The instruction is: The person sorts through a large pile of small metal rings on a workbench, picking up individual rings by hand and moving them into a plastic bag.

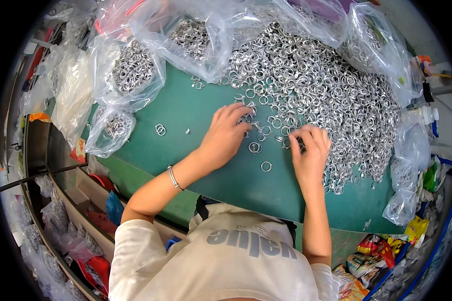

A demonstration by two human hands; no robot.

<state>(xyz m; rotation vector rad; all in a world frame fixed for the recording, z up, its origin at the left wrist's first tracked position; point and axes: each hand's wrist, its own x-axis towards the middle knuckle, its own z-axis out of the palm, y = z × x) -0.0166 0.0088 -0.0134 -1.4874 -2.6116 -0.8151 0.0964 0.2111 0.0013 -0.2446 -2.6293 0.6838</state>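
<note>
- The green tabletop (pixel 186 108) carries a broad heap of metal rings (pixel 326 90) spread toward its far right corner.
- Clear bags (pixel 130 70) of rings line the far left edge.
- The left hand (pixel 223 135) lies open, fingers spread flat on loose rings by the heap's near edge.
- The right hand (pixel 310 150) is curled, fingertips pinching rings; best drawn out few at a time.
- One single ring (pixel 266 166) lies between the hands.
</note>
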